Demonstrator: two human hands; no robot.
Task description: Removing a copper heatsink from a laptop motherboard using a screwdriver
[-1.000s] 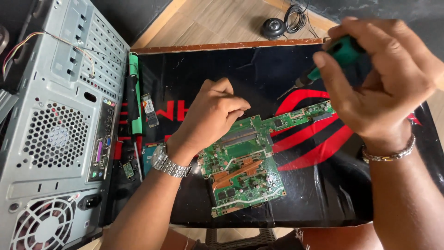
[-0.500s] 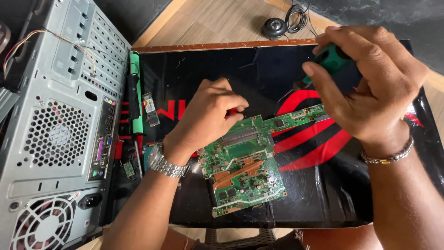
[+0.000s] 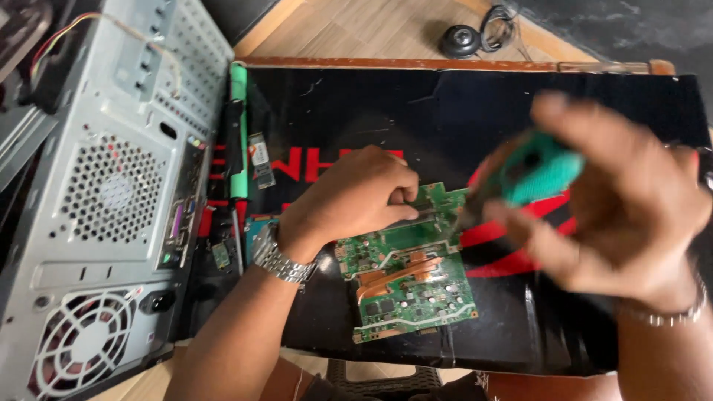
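A green circuit board [image 3: 405, 286] with copper heat pipes lies on a black mat [image 3: 371, 111] with red graphics. My left hand [image 3: 356, 197], with a metal watch at the wrist, presses its fingertips on the board's upper edge. My right hand [image 3: 631, 215] is blurred by motion and grips a screwdriver [image 3: 531, 172] with a green handle. The shaft slants down-left toward the board's upper right part. The tip is hidden in the blur.
A grey desktop computer case [image 3: 104, 193] lies at the left with its rear ports and fan grille facing me. A green-and-black tool [image 3: 238, 134] and small parts lie between case and mat. A black round object with a cable [image 3: 462, 38] sits on the wooden surface beyond.
My right hand has swung the screwdriver down and left toward the board. The left hand stays pressed on the board's upper edge.
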